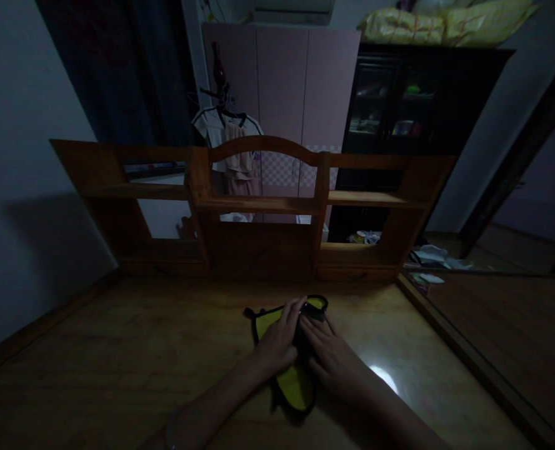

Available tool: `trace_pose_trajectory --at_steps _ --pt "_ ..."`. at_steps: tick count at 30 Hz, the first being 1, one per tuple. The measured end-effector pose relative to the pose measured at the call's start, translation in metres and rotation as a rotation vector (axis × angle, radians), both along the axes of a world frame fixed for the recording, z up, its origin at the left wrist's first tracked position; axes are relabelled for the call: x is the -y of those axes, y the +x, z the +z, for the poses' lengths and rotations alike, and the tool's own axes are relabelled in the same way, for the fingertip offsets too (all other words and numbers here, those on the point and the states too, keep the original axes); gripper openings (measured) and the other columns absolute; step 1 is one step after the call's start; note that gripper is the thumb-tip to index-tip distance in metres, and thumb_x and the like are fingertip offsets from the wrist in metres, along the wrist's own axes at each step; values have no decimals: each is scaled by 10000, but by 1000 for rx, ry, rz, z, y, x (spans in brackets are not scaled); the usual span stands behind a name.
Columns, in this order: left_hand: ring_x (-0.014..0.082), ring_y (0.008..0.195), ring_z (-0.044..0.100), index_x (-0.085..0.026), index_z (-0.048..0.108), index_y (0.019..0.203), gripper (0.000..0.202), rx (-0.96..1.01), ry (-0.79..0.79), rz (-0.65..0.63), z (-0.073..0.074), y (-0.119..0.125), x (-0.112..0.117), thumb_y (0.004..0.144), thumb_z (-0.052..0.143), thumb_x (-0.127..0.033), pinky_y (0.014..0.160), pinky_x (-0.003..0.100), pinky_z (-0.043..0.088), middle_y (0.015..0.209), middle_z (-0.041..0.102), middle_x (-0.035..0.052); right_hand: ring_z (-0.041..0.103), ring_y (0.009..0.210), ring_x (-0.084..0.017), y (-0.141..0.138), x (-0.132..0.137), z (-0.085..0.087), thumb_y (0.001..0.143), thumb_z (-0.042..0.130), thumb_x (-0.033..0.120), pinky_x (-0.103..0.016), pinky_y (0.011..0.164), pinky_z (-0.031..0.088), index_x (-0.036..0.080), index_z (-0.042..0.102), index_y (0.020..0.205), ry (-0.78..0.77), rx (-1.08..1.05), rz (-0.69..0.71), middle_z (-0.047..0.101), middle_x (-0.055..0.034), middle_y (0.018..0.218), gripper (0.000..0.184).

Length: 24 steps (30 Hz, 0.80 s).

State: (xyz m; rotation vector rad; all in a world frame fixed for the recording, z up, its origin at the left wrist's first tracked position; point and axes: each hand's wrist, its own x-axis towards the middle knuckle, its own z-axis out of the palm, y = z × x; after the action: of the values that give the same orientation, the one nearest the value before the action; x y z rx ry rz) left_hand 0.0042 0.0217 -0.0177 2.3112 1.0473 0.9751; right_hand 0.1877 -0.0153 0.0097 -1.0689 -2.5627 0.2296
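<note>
Small yellow fabric piece with black trim lies centre-front on the glossy wooden desk. Left hand and right hand lie flat on it, fingers extended, pinching nothing. Likely smoothing or folding; a further fold calls for one palm anchoring.

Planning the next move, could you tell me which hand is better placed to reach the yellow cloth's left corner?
Probably left: the left hand lies on the yellow cloth beside that corner; the right hand rests farther right.
</note>
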Motion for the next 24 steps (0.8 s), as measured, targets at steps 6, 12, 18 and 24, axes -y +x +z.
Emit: trace_pose_trajectory --at_steps 6,12,18,24 --pt "263 1280 431 -299 135 1478 1027 32 -10 2 1 1 1 582 475 69 1058 406 408 1485 255 74 198 1429 -232 1 -2 6 896 432 138 -485 1161 229 184 148 1500 -17 -47 41 245 -95 1549 669" --pt "219 1222 486 -300 272 1436 884 130 -25 -7 6 1 -2 654 514 33 1036 351 430 1398 385 54 272 1400 -251 -3 1 1 849 505 183 -506 1170 173 178 169 1496 87 31 -41 292 -100 1531 729" --pt "211 1221 488 -294 316 1417 846 136 -33 47 5 0 -5 660 520 25 1036 344 426 1377 421 46 433 1271 -264 -9 4 -2 870 533 217 -483 1148 226 176 442 1354 192 22 -148 539 -112 1336 494" --pt "211 1204 507 -312 334 1405 848 133 -54 30 10 0 -3 652 556 7 1026 343 434 1389 423 32 550 1067 -224 -8 0 1 864 521 102 -420 1083 330 176 610 999 191 -5 -93 662 -75 1039 178"
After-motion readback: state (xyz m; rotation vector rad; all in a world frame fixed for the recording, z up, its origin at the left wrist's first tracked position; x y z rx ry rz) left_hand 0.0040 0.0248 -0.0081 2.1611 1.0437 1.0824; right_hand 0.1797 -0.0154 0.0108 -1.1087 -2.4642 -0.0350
